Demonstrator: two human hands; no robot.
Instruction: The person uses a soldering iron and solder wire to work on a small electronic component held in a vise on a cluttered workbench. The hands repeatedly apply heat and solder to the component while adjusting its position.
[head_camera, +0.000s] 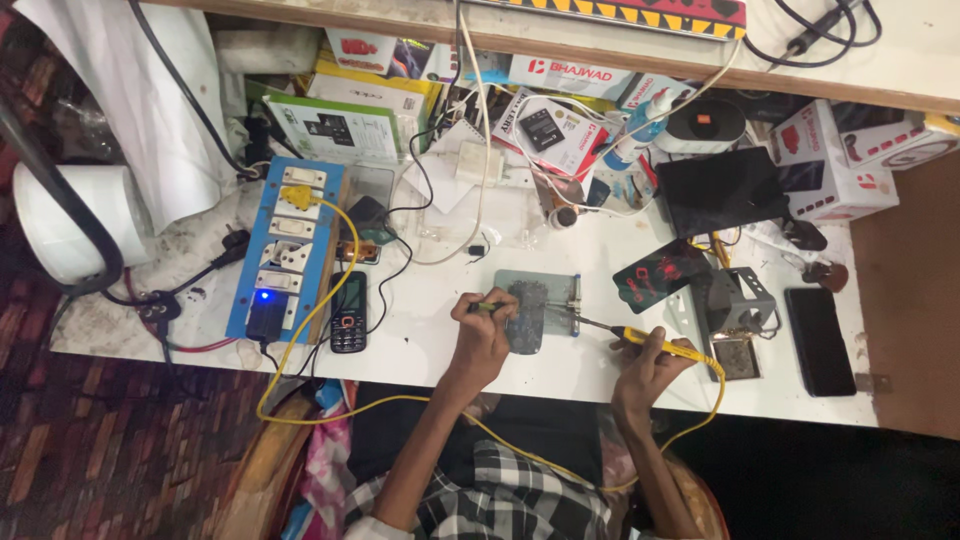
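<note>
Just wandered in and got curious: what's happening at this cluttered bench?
A person sits at a white workbench. The right hand holds a yellow soldering iron, tip toward a small clamp plate. The left hand holds a thin tool over it. A keypad phone lies beside a blue power strip.

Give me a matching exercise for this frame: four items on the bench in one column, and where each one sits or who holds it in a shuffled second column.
Items:
1. soldering iron
2. keypad phone
3. black smartphone
4. tweezers

Places:
A. lying beside the blue power strip
B. in the left hand
C. in the right hand, tip towards the work plate
D. flat near the table's far right end

Pairs: 1-C, 2-A, 3-D, 4-B
</note>
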